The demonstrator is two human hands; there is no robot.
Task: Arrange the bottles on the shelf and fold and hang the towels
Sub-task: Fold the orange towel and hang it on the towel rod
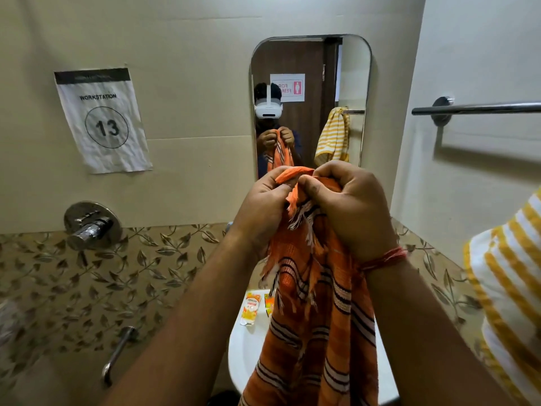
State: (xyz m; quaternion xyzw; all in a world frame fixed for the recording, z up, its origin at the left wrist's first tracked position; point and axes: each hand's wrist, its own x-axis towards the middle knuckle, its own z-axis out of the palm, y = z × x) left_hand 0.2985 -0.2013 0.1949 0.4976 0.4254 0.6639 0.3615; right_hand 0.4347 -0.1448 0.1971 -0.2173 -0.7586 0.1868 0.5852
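Far left: workstation sign [102, 120] taped to the wall, chrome tap valve [90, 227] below it, nothing to do with the job.

Middle of the shot: left hand [263, 200], fingers curled tight, pinching the top edge of the orange striped towel [316, 317]. Just beside it, nearly touching, right hand [351, 206] doing the same, fist bunched round the same edge, red thread at the wrist. Rest of the towel hanging straight down between the forearms, over the white basin [243, 356]. Small orange-and-white bottle [250, 310] lying on the basin rim behind the cloth.

Handling guess: thin woven cotton, light, totally limp, fringe at the ends likely to tangle. Not slippery, not fragile. Probably best taken by the two top corners, hands spread apart along the hem so the weight pulls it flat, then folded in half. Bunched like this, no clean fold possible.

Right side: towel bar [480, 108] on the wall, bare where visible. Yellow striped towel [509, 276] draped at the frame edge, support hidden.
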